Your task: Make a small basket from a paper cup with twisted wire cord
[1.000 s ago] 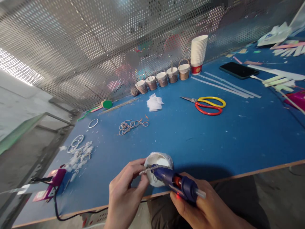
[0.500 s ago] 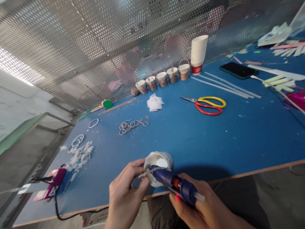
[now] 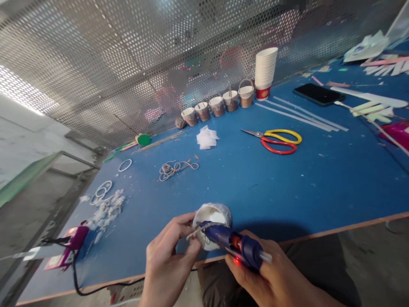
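A small white paper cup (image 3: pixel 220 209), its outside greyish, is near the table's front edge, with its mouth facing me. At its left rim the fingers of my left hand (image 3: pixel 172 256) are pinched, holding the cup and a piece of greyish cord (image 3: pixel 200 230) that crosses the opening. My right hand (image 3: pixel 255 273) is wrapped round a dark blue hot glue gun (image 3: pixel 220 236). Its nozzle points into the cup by my left fingertips, and a red light glows on its side. The nozzle's exact contact is hidden.
On the blue table (image 3: pixel 255 183) lie scissors (image 3: pixel 277 140), a loose cord bundle (image 3: pixel 175 168) and white squares (image 3: pixel 207 137). Behind are several small wrapped cups (image 3: pixel 217 106), a cup stack (image 3: pixel 266 72) and a phone (image 3: pixel 318 94). A purple power strip (image 3: pixel 75 243) sits at left.
The glue gun and my right hand have shifted very slightly to the left. My left hand, the cup and the cord stay nearly in place.
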The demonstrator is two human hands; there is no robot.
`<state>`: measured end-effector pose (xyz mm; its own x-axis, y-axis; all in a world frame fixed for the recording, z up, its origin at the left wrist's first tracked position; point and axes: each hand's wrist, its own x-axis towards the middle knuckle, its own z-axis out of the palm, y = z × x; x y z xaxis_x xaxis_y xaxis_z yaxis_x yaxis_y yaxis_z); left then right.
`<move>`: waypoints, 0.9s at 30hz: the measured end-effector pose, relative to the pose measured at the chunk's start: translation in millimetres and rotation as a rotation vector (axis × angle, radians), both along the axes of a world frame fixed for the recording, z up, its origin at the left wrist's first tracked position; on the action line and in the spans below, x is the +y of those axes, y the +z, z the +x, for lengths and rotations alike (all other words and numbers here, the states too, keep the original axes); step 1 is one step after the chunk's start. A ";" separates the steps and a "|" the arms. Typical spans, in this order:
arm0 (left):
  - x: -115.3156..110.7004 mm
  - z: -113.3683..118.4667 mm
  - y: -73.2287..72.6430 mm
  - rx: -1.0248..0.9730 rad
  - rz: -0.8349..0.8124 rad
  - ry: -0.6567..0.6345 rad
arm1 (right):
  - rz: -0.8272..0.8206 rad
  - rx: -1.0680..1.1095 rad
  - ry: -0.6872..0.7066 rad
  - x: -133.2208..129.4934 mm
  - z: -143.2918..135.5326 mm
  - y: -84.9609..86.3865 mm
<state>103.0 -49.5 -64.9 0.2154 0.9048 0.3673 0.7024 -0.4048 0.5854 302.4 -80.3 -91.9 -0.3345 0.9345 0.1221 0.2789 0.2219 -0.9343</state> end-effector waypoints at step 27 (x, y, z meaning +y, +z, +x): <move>-2.4 3.8 -3.1 0.022 0.099 0.013 | -0.095 -0.048 0.026 2.3 5.6 11.4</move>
<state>106.9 -51.9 -68.0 0.2125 0.8673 0.4501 0.7206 -0.4502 0.5273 307.9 -78.0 -80.4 -0.3624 0.9319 0.0171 0.3188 0.1412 -0.9373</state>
